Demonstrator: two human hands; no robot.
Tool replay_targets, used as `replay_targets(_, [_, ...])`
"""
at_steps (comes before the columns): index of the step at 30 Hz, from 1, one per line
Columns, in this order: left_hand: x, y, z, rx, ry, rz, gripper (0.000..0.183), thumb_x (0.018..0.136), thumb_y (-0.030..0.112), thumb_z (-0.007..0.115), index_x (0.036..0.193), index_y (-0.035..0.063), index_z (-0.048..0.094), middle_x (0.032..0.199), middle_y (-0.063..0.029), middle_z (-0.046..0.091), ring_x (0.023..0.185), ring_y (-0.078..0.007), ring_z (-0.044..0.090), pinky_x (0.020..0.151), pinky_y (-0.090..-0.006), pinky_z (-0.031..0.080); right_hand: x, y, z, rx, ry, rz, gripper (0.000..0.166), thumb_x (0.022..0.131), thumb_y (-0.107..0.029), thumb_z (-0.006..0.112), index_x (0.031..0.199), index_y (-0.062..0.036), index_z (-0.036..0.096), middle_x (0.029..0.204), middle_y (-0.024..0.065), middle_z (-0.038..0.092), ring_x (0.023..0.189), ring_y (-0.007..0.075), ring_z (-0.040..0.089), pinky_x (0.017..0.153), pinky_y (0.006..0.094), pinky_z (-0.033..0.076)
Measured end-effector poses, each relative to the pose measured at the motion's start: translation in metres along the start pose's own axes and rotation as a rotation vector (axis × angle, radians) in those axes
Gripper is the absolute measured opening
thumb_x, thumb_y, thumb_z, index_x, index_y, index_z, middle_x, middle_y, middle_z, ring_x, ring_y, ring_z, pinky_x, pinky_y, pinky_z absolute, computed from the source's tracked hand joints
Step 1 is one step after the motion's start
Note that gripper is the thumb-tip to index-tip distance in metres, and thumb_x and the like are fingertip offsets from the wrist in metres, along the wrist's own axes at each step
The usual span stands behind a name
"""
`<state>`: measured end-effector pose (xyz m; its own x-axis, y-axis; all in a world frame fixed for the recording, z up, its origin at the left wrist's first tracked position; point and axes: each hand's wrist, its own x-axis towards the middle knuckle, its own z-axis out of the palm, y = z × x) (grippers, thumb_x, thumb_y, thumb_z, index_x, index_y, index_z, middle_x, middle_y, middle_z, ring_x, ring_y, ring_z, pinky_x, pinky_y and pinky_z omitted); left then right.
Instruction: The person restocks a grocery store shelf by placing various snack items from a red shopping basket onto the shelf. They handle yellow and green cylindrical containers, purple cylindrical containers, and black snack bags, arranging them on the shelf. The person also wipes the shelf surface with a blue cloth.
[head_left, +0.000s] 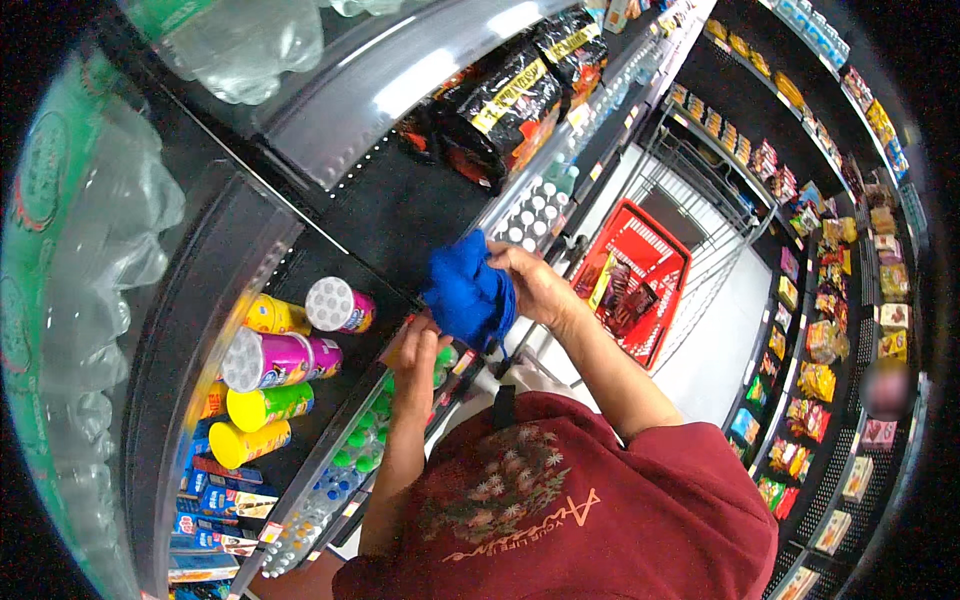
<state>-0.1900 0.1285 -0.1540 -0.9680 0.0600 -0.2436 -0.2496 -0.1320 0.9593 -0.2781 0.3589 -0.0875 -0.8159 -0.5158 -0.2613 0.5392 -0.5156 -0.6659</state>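
Note:
A crumpled blue cloth (469, 289), bunched in soft folds, is held up in front of the shelf edge. My right hand (536, 285) grips it from the right, the thumb near its top. At its lower left edge, my left hand (418, 360) has curled fingers on the fabric; the cloth hides part of the fingertips. Left of the hands, several snack canisters stand on the black shelf (390, 202), among them a purple one (281, 360), one with a grey lid (341, 306), a green one (274, 405) and a yellow one (251, 442).
Black snack bags (510, 112) sit farther along the shelf, with capped bottles (360, 435) below. Snack boxes (229, 502) stand nearer. To the right, a wire cart (709, 217) holds a red basket (671, 300) with packets (626, 300). Stocked shelves (814, 300) line the far side.

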Motion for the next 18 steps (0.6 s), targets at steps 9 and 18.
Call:
replay_targets(9, [-0.004,0.034,0.054,-0.12,0.049,-0.061,0.041,0.092,0.025,0.078,0.122,0.0021,0.062,0.117,-0.0095,0.066,0.104,-0.017,0.061,0.095,-0.0332,0.049,-0.061,0.042,-0.035,-0.194,0.161,-0.099,0.06,0.092,-0.037,0.078,0.138,-0.0036,0.058,0.126,0.0058,0.067,0.117,0.017,0.062,0.106,0.0346,0.047])
replay_targets(18, [-0.014,0.054,0.067,0.331,-0.232,0.044,0.032,0.09,0.023,0.08,0.105,0.0051,0.059,0.088,-0.0005,0.061,0.08,-0.008,0.056,0.069,-0.0266,0.048,-0.103,0.033,-0.067,-0.443,0.038,-0.079,0.033,0.09,-0.011,0.08,0.118,-0.0063,0.064,0.101,-0.0016,0.069,0.095,0.0081,0.063,0.087,0.0255,0.051])
